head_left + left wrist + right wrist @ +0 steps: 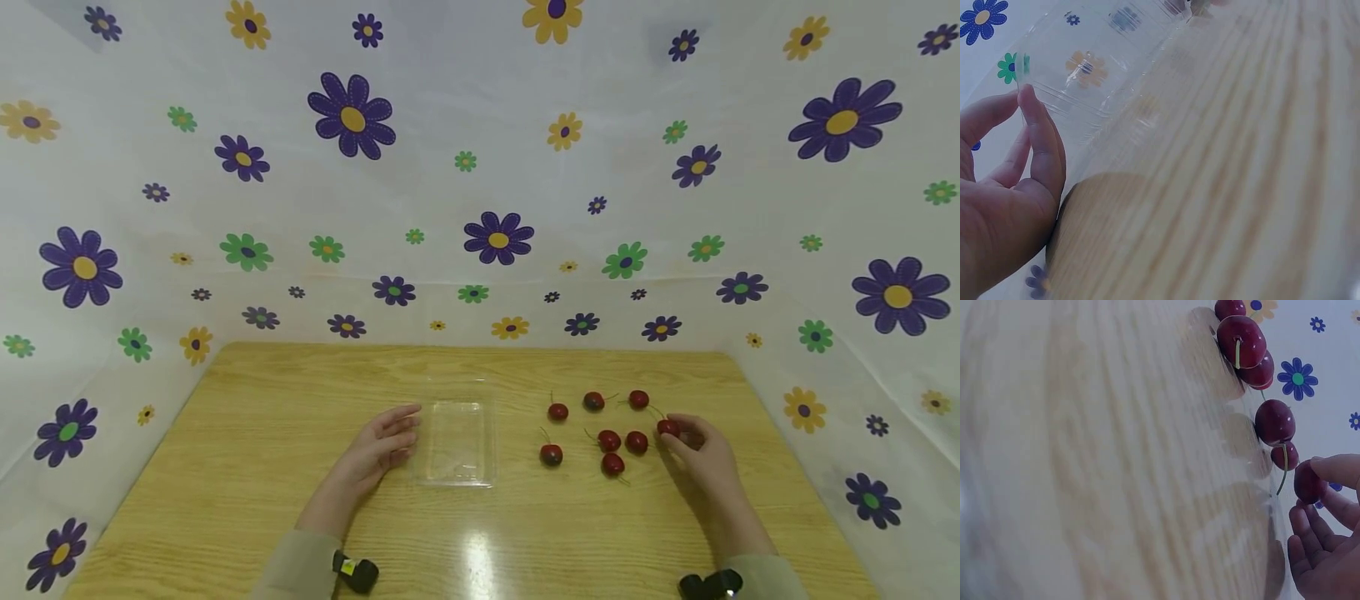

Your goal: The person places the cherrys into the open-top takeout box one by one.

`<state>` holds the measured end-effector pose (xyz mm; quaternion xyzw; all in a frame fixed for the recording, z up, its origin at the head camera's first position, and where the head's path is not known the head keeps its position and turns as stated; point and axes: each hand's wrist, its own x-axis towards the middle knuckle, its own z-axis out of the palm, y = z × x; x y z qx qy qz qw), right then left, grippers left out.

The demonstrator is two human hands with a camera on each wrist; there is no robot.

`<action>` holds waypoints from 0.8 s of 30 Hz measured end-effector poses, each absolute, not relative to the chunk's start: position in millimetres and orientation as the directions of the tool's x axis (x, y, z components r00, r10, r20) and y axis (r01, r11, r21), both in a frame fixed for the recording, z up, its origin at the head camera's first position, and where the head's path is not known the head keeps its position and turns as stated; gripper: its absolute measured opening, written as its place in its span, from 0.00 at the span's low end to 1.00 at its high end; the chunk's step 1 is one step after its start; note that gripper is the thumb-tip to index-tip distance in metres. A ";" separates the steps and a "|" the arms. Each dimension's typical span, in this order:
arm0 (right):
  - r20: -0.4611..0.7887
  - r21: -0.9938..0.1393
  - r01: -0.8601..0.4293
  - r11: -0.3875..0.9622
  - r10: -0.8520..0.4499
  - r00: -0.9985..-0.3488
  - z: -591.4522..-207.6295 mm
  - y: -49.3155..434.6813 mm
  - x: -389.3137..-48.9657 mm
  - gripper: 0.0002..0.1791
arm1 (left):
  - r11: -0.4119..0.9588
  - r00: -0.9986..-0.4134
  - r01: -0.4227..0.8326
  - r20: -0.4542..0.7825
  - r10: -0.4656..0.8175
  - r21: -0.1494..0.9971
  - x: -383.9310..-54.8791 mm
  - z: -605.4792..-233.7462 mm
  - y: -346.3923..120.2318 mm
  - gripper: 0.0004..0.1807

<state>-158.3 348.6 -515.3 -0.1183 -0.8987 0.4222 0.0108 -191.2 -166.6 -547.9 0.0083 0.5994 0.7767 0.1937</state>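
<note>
Seven dark red cherries with thin green stems lie loose on the pale wooden table (262,433), right of centre; an eighth, the dark red cherry at the far right of the group (667,427), is pinched between the thumb and fingertips of the right hand (701,454). The right wrist view confirms it: the thumb sits on top of the fruit and the fingers curl up under it, a light fingertip hold that likely spares the skin.

The shallow clear plastic tray (457,440) sits at table centre, open side up, nothing visible inside. The left hand (375,450) rests on the table at its left edge, fingers straight and relaxed, tips touching the wall; the left wrist view shows the fingers (1038,134) flat against the transparent side. Judgement: this contact steadies the light tray against sliding.

The loose cherries (611,437) lie between tray and right hand, well apart from the tray. Flowered white sheeting (480,167) surrounds the table.
</note>
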 end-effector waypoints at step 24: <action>-0.040 -0.778 0.104 0.619 0.117 -0.992 -482.0 309.0 -159.6 0.26 | -0.213 -0.926 -0.290 -0.218 0.309 0.933 -190.6 -548.6 -166.7 0.31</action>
